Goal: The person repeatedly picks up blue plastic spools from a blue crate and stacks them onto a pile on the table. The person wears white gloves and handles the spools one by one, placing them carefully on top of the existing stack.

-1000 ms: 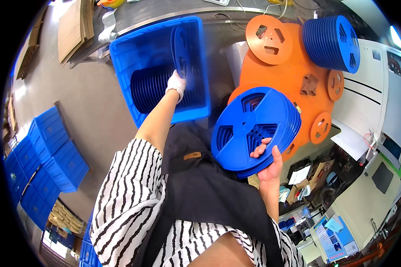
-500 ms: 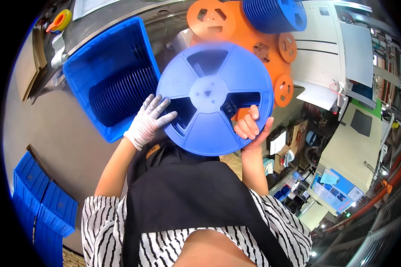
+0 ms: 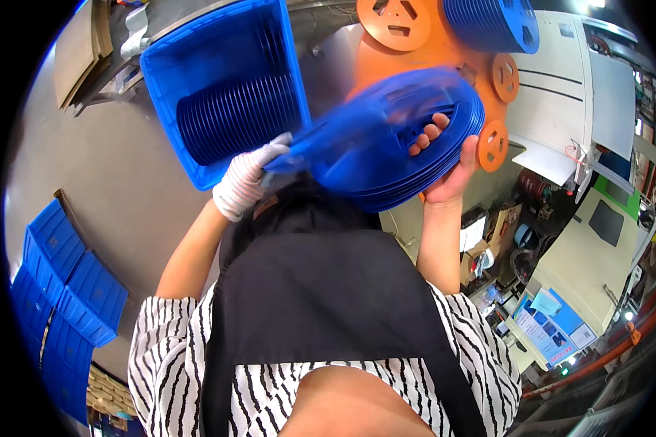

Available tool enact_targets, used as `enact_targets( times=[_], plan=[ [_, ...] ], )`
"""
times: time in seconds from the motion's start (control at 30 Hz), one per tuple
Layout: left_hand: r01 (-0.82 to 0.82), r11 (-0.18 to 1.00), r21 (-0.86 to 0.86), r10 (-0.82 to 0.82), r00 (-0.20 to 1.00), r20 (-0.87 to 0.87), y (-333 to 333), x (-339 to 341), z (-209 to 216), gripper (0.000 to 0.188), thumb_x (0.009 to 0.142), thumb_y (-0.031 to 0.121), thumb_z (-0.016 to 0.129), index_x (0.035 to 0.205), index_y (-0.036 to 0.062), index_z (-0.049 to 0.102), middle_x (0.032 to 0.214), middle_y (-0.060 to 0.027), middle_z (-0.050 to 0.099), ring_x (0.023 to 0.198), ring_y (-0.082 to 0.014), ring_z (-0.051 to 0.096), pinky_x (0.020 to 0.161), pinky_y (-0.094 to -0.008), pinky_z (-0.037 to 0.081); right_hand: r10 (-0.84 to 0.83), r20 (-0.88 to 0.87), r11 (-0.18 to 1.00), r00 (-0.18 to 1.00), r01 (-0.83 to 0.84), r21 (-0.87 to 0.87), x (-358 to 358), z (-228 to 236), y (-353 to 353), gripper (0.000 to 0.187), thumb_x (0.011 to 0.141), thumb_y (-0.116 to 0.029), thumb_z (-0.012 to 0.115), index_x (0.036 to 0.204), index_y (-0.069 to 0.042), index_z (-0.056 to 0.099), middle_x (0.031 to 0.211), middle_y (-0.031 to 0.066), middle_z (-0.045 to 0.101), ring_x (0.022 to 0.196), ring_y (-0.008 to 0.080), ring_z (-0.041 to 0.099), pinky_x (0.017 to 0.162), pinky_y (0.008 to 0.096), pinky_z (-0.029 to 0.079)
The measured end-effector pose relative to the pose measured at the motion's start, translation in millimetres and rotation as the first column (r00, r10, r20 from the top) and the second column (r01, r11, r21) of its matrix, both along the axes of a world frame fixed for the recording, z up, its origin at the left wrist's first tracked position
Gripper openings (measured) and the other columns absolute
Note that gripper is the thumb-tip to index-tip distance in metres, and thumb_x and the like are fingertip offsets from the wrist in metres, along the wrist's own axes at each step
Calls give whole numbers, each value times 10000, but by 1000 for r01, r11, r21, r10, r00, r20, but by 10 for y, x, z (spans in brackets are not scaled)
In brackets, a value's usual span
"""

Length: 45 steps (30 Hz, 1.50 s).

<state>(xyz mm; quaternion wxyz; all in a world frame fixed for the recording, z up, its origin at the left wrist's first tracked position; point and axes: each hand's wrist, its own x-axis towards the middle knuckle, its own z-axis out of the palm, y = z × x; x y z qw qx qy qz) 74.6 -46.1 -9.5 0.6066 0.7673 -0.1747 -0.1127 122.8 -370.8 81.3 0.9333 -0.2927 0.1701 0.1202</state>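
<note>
A stack of blue plastic reels (image 3: 386, 171) is held up in front of my chest. My right hand (image 3: 448, 164), bare, grips the stack at its right side, with fingers through an opening and the thumb on the outer rim. My left hand (image 3: 248, 178), in a pale striped glove, pinches the edge of the top blue reel (image 3: 328, 131). That reel is tilted up and blurred, its left side apart from the stack beneath. Beyond my left hand stands a blue bin (image 3: 160, 109) with a row of dark blue reels (image 3: 233, 120) on edge in it.
An orange machine plate (image 3: 415, 65) with orange discs (image 3: 492, 146) and a blue reel stack (image 3: 492, 25) stands ahead. White machine housing (image 3: 554, 109) is to the right. Blue crates (image 3: 87, 298) are piled at the lower left, cardboard sheets (image 3: 80, 51) at the far left.
The stack has turned from facing me to a tilt. My left hand has lifted the near reel's left side away from the others. The view has shifted slightly left.
</note>
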Motion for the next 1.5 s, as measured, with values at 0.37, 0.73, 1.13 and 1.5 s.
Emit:
enact_targets(
  times=[0.37,0.73,1.13,1.5],
  plan=[
    [-694,468,-547,-145,551,-822,434,-387,-173,368,796,-8,703,1105,108,541,1108,-175,635,1065,-352,630,836,-484,585,61,-123,986,991,-78,-146,-262,-138,-174,512,950,-381,548,1281,3,482,932,91,635,807,201,600,759,374,531],
    [-783,595,-180,205,365,-908,525,-185,-407,402,818,-72,570,1173,88,467,1134,-152,610,1047,-294,628,852,-426,582,60,-206,982,977,-96,-165,-231,-206,-119,440,923,-351,565,1183,2,526,770,74,593,674,166,550,660,336,498],
    [-698,666,262,608,306,-733,166,978,-1916,411,810,-106,509,1142,136,488,1080,-58,604,976,-221,613,728,-389,526,106,-247,958,963,-165,-233,-196,-207,-264,430,913,-343,575,1173,-6,513,734,59,566,652,156,534,649,325,474],
    [-75,773,631,589,457,-667,-77,1044,-2111,769,873,202,617,1506,120,189,1478,-222,350,1331,-378,395,1087,-396,349,163,-182,975,970,-187,-121,-154,-198,-252,410,907,-347,592,1143,-17,531,647,11,462,561,117,447,589,296,410]
  ],
)
